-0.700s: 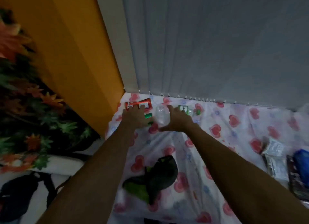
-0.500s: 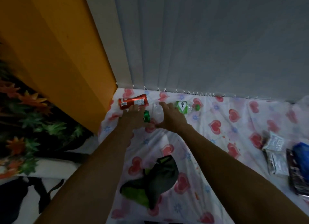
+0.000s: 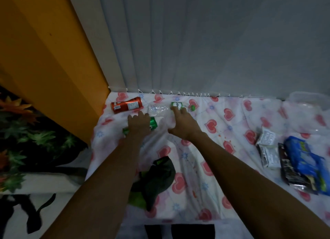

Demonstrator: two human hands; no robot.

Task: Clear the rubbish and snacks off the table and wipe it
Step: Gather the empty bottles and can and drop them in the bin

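Head view of a table (image 3: 237, 129) under a white cloth printed with red hearts and small blue flowers, backed by grey vertical blinds (image 3: 214, 42) and an orange wall (image 3: 44, 51). Far left corner: red can (image 3: 127, 105) on its side, dented, white label panel facing up. Just beside it, a crumpled bottle (image 3: 157, 110) of clear plastic, also lying down. Next along, a clear labelled bottle (image 3: 176, 105), label green and white, green cap pointing right. Left hand (image 3: 139, 125) palm-down across a green can (image 3: 153, 123) lying nearer than the red one, green metal visible on both sides of the hand. Fingers draped over it; whether clamped or merely resting, not discernible. Right hand (image 3: 184, 125) spread, fingers stretched forward, thumb held apart, one fingertip touching the labelled bottle, nothing clasped. Near edge, between the forearms: crumpled dark bag (image 3: 157, 176) with a bright green patch. Right side, well apart from the cans: white packet (image 3: 267, 137), silver packet (image 3: 269, 157), dark wrapper (image 3: 291, 172) and blue packet (image 3: 303, 160), the blue one overlapping the dark one. Left of the table: artificial plants (image 3: 26, 137) with orange and green leaves.
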